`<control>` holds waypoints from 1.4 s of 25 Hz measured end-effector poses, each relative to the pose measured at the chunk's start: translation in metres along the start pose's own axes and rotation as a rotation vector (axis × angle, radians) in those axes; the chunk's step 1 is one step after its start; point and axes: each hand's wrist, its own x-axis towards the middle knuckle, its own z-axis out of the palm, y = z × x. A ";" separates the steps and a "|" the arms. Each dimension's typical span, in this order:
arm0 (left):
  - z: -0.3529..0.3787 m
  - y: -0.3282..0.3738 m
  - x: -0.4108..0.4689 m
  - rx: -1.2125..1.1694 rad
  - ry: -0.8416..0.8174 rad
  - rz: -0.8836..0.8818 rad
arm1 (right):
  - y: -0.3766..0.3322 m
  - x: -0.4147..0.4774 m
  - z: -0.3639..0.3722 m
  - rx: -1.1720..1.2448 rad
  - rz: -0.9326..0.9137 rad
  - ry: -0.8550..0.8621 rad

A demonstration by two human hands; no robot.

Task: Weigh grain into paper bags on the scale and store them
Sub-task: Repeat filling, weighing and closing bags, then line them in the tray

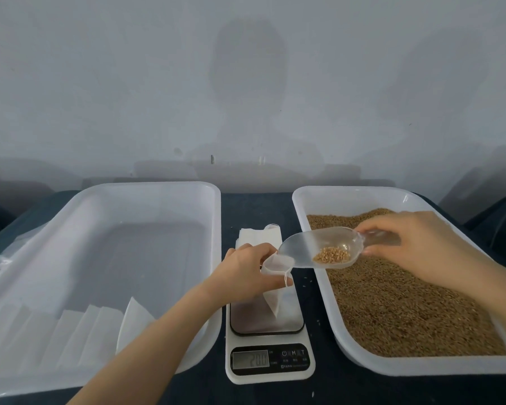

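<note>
A white digital scale [270, 361] stands between two trays, and its display shows digits. My left hand [246, 271] holds a small white bag [275, 290] open by its mouth, with the bag's bottom resting on the scale's platform. My right hand [415, 247] grips the handle of a clear plastic scoop [319, 248]. The scoop carries a small heap of brown grain, and its lip touches the bag's mouth. The right tray [304, 206] is full of brown grain [406, 311].
The large white tray [158, 188] on the left holds several filled white bags [85, 334] lined up along its near side. A stack of flat white bags [257, 233] lies behind the scale. The table has a dark cover, and a grey wall rises behind it.
</note>
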 end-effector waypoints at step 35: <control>-0.006 0.008 -0.005 -0.136 0.037 -0.009 | -0.053 0.020 -0.009 -0.632 -0.370 0.148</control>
